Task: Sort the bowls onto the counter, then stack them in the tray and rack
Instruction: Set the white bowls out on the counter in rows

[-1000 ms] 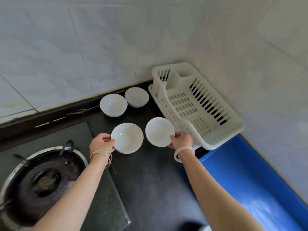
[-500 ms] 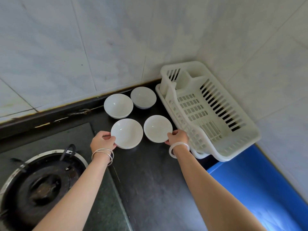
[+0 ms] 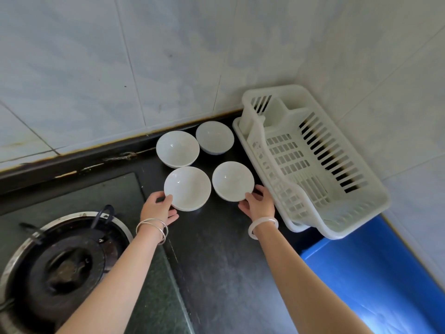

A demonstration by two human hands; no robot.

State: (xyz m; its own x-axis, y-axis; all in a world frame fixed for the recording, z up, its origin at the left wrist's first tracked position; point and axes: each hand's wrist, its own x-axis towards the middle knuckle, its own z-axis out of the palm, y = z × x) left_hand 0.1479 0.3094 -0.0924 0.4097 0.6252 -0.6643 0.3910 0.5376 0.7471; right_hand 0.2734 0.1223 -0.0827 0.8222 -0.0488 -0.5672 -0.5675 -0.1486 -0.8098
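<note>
Four white bowls stand close together on the dark counter. The far-left bowl and far-right bowl sit near the wall. My left hand holds the near-left bowl by its near rim, thumb on top. My right hand holds the near-right bowl at its right near rim, thumb over the edge. Both near bowls look level and low on the counter. A white slotted dish rack stands empty on its white tray in the corner to the right.
A gas burner set in a dark glass hob lies at the lower left. A blue surface lies at the lower right, beyond the counter's edge. Tiled walls close off the back and right sides.
Both hands have carried the two near bowls forward and down, so they now sit level just in front of the two far bowls.
</note>
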